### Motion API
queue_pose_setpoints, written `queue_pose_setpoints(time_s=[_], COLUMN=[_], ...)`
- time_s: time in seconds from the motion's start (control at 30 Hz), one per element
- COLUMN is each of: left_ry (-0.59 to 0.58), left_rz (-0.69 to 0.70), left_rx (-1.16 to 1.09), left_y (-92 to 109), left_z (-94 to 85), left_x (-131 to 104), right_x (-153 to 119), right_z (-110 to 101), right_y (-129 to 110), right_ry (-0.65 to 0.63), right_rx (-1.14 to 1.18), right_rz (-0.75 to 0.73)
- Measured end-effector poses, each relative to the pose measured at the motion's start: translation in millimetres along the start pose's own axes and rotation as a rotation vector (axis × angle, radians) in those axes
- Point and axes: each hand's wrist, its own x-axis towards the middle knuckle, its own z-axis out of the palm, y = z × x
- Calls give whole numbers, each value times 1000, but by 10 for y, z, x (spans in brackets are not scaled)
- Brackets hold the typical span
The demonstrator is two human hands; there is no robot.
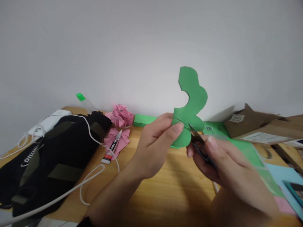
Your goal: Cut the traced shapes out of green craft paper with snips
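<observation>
A piece of green paper point(191, 94) with rounded, scalloped edges is held up above the table. My left hand point(158, 142) pinches its lower left part between thumb and fingers. My right hand point(220, 154) grips a pair of small dark scissors point(200, 143), and their tip lies against the paper's lower right side, in a notch between two lobes. The handles are mostly covered by my fingers. A curved cut-out shows in the paper's left edge, above my left thumb.
On the wooden table point(163, 195), a black bag point(66, 157) and white cable point(88, 123) lie left. A glue tube point(113, 148) rests on pink paper near a crumpled pink paper bundle point(121, 115). Brown cardboard packaging point(255, 124) and green sheets point(246, 151) are at right, before a white wall.
</observation>
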Motion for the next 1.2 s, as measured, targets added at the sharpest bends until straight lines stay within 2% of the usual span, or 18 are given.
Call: queue_pose_setpoints(time_s=[0.1,0.27,0.43,0.57,0.77,1.2], left_ry=[-33,-54,-38,-81,-48,-68], left_rz=[-9,6,1,-8,-14,-16], left_rx=[13,81,166,145,173,147], left_y=[23,49,72,72,75,72], left_z=[8,6,16,32,39,22], left_x=[-9,-9,3,12,15,-2], right_x=[13,54,56,70,114,109], right_z=[2,8,9,16,23,28], right_y=[-51,-133,-156,-147,-136,-108], right_ry=[-94,-137,-131,-127,-116,-101], right_rx=[149,205,184,198,180,171], right_rz=[71,90,102,102,95,49])
